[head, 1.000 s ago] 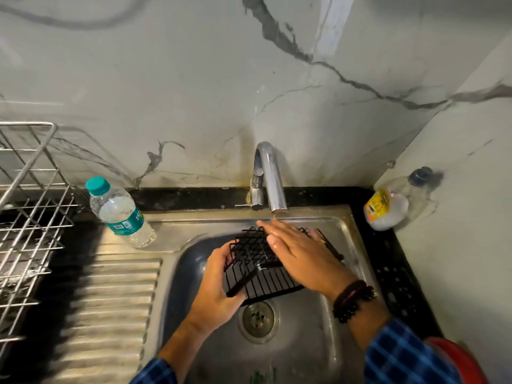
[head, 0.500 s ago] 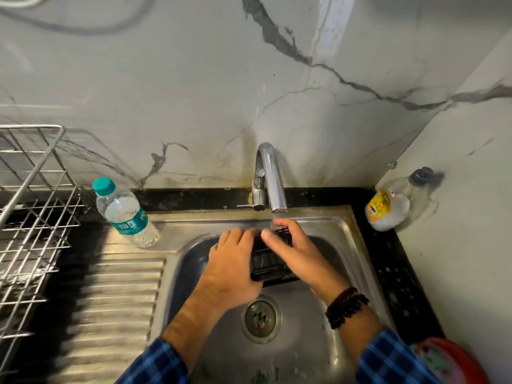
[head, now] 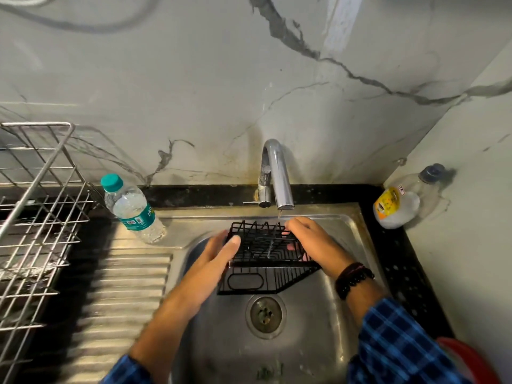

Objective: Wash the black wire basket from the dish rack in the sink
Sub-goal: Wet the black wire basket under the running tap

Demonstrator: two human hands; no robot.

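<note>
Basket [head: 266,254] sits under the running tap [head: 278,176]; our left hand [head: 213,263] pinches its left edge, our right hand [head: 315,245] curls round its right.

The basket [head: 266,245] was thin black wire with a matt coating. The sink [head: 318,328] was brushed steel, dull and water-streaked, with a ribbed draining board [head: 116,286]. The tap [head: 279,178] was glossy chrome — the dish rack [head: 41,217] bare silvery wire. The bottle [head: 133,209] was clear plastic; the table [head: 399,273] looked like black speckled stone.
</note>
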